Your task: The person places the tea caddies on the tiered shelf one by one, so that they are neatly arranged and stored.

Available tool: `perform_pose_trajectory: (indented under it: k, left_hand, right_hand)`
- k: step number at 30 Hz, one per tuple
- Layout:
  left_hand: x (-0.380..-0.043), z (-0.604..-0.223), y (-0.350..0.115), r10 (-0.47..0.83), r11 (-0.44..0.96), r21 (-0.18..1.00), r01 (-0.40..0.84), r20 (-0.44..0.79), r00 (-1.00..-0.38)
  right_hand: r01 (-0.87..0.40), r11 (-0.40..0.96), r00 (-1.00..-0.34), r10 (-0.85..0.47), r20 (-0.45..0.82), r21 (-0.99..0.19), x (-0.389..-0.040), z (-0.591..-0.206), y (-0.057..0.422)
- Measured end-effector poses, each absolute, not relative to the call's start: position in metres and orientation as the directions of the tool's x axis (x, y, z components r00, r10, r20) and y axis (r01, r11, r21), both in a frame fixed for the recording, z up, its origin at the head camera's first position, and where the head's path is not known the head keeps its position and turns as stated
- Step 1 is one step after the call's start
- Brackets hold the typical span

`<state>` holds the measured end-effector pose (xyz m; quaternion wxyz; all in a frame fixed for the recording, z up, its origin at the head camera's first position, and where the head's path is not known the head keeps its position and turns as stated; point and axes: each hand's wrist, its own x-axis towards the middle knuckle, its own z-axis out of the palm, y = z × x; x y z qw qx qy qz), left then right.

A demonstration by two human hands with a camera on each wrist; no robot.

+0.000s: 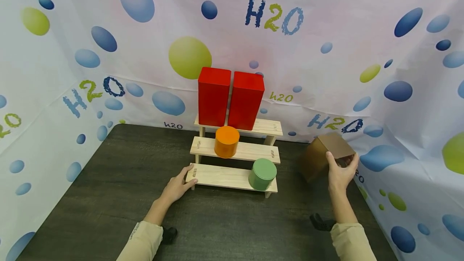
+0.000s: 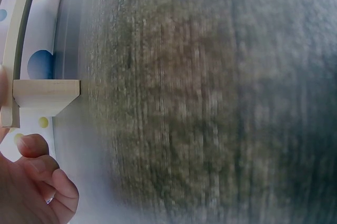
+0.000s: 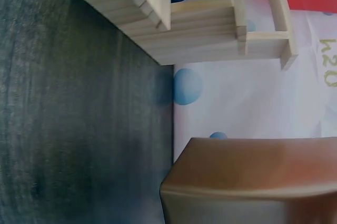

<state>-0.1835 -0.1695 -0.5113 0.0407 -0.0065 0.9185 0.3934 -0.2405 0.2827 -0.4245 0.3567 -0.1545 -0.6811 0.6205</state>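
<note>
A pale three-step wooden stand (image 1: 221,175) stands mid-table. My left hand (image 1: 176,186) grips the left end of its lowest shelf, thumb along the front edge; in the left wrist view, curled fingers (image 2: 42,168) show below the shelf end. To the right of the stand, my right hand (image 1: 340,172) holds a brown box (image 1: 315,158) by its near top edge, thumb on the left and fingers on the right. The box leans in the head view, and its brown side (image 3: 253,166) fills the lower right of the right wrist view.
Two tall red boxes (image 1: 214,100) stand side by side on the top step. An orange round tin (image 1: 226,143) is on the middle step, and a green round tin (image 1: 262,175) at the lowest step's right end. Printed sheeting (image 1: 145,59) surrounds the dark table (image 1: 108,196).
</note>
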Motion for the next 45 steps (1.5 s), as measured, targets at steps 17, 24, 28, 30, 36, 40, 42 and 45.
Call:
perform_pose_trajectory:
  k: [17,24,28,30,36,40,42,45]
  left_hand:
    - [-0.183,-0.513,-0.171,0.018,0.693,0.72,-0.045,-0.08,-0.997]
    - [-0.183,-0.514,-0.171,0.018,0.695,0.718,-0.042,-0.075,-0.997]
    - [-0.183,-0.515,-0.171,0.021,0.69,0.723,-0.037,-0.072,-0.997]
    - [-0.183,-0.514,-0.17,0.022,0.689,0.724,-0.035,-0.069,-0.997]
    - [-0.183,-0.512,-0.17,0.024,0.686,0.726,-0.034,-0.07,-0.997]
    - [-0.183,-0.512,-0.17,0.025,0.686,0.727,-0.032,-0.068,-0.997]
    - [-0.183,-0.513,-0.171,0.027,0.684,0.729,-0.031,-0.067,-0.997]
    - [-0.184,-0.513,-0.171,0.028,0.683,0.73,-0.03,-0.067,-0.997]
  right_hand:
    - [-0.286,0.12,-0.755,0.583,0.301,-0.951,-0.244,-0.397,0.281]
    - [-0.341,0.107,-0.752,0.565,0.339,-0.934,-0.245,-0.394,0.281]
    - [-0.36,0.057,-0.771,0.544,0.332,-0.931,-0.245,-0.388,0.283]
    - [-0.373,0.047,-0.773,0.538,0.338,-0.927,-0.244,-0.385,0.284]
    - [-0.444,-0.019,-0.776,0.509,0.374,-0.896,-0.246,-0.376,0.286]
    - [-0.485,-0.071,-0.781,0.483,0.396,-0.871,-0.247,-0.369,0.287]
    - [-0.505,-0.101,-0.783,0.471,0.406,-0.857,-0.249,-0.366,0.287]
    - [-0.525,-0.145,-0.785,0.464,0.411,-0.839,-0.25,-0.361,0.286]
